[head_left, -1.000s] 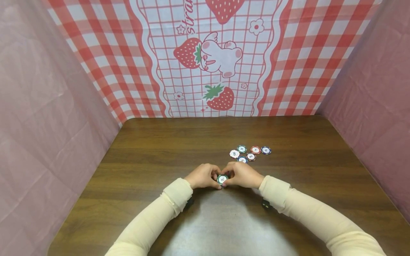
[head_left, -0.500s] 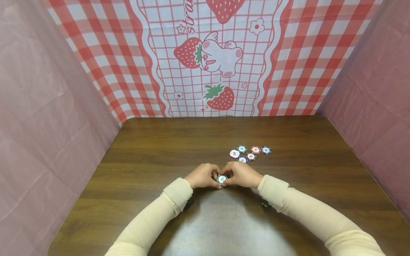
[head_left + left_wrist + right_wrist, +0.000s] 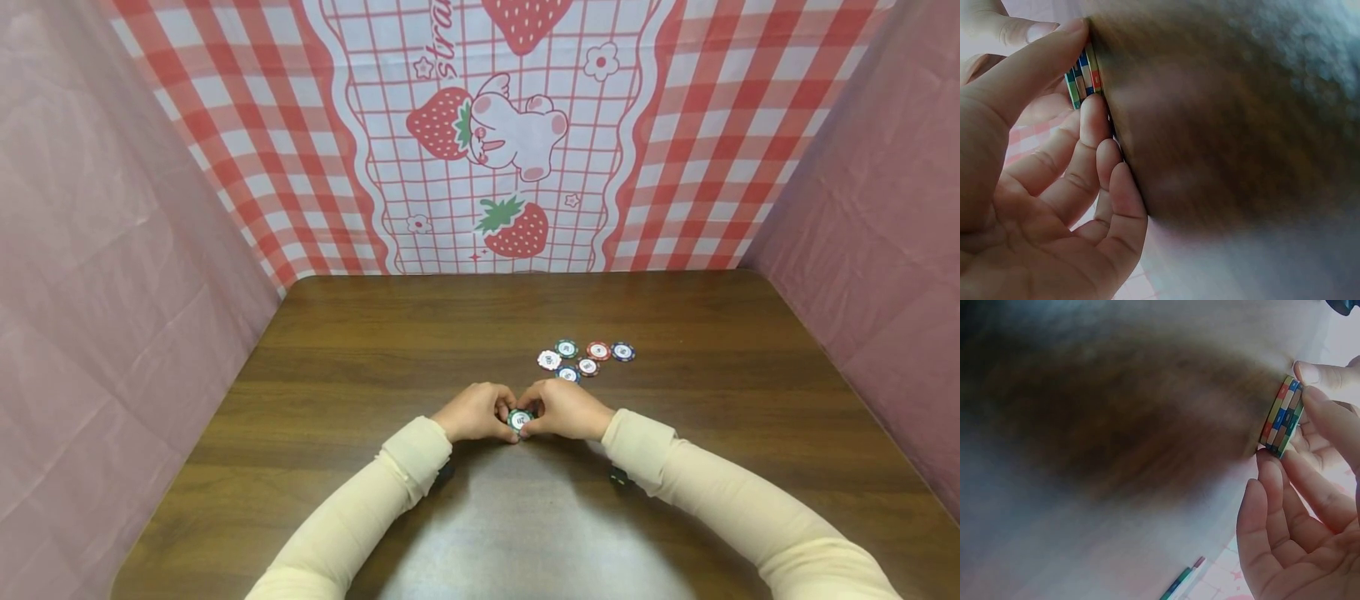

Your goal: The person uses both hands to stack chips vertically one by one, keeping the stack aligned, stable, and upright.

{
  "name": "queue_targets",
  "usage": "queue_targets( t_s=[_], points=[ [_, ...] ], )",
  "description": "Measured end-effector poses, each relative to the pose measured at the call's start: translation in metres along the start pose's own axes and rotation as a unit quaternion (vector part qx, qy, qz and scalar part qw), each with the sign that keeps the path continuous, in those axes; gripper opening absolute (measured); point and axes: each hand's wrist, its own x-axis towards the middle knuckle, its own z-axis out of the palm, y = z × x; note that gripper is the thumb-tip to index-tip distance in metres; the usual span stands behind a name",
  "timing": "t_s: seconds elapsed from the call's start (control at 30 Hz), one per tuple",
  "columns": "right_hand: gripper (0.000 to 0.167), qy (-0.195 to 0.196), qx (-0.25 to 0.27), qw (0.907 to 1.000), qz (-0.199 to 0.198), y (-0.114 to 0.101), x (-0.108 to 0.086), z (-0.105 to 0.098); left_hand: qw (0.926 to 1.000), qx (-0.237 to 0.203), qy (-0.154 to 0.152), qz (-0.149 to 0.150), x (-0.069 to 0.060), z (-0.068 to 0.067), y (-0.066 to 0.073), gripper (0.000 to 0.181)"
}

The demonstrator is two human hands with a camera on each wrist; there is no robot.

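Observation:
A short stack of poker chips [image 3: 520, 419] stands on the wooden table between both hands, a green-rimmed chip with a white centre on top. In the right wrist view the stack [image 3: 1282, 417] shows its edge: layers of red and yellow, blue and white, brown, and green. My left hand [image 3: 476, 411] pinches the stack from the left with thumb and fingers. From the right, my right hand [image 3: 567, 409] pinches the same stack, its fingertips close against those of the left. The left wrist view shows a strip of the stack [image 3: 1083, 78] between thumb and fingers.
Beyond the right hand several loose chips lie flat: white [image 3: 549, 360], green [image 3: 566, 349], red [image 3: 597, 351], brown [image 3: 588, 367], and two blue, one nearer [image 3: 567, 375] and one farthest right [image 3: 622, 352]. A checked strawberry cloth [image 3: 517, 150] hangs behind the table [image 3: 360, 333].
The right hand and cuff have shifted very slightly to the left. Both hands keep their hold on the stack, and the loose chips lie as before.

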Motion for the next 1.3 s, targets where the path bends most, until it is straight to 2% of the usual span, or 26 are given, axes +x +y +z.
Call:
queue_targets(
  t_s=[0.27, 0.43, 0.6, 0.77, 0.97, 1.17, 1.3],
  points=[
    [0.029, -0.003, 0.011, 0.9999, 0.009, -0.002, -0.003, -0.003, 1.0, -0.002, -0.001, 0.01, -0.001, 0.0, 0.0, 0.036],
    [0.027, 0.016, 0.024, 0.9996, 0.008, 0.002, -0.005, -0.009, 0.9998, -0.011, 0.0, 0.015, -0.001, 0.0, 0.0, 0.037],
    [0.033, 0.034, 0.049, 0.9975, 0.038, 0.008, -0.008, -0.019, 0.9998, -0.002, 0.001, 0.018, -0.001, 0.0, 0.0, 0.039],
    [0.036, 0.072, 0.055, 0.9945, 0.053, 0.016, -0.013, -0.03, 0.9997, 0.004, 0.003, 0.025, -0.001, 0.0, 0.001, 0.041],
    [0.037, 0.128, 0.07, 0.9867, 0.073, 0.032, -0.021, -0.044, 0.9994, 0.002, 0.009, 0.034, -0.001, 0.0, 0.0, 0.041],
    [0.039, 0.175, 0.11, 0.9732, 0.101, 0.052, -0.029, -0.057, 0.9991, 0.008, 0.011, 0.039, -0.001, 0.0, 0.0, 0.038],
    [0.04, 0.2, 0.12, 0.9657, 0.115, 0.067, -0.035, -0.063, 0.9992, 0.01, 0.011, 0.038, 0.0, 0.001, 0.0, 0.037]
  ],
)
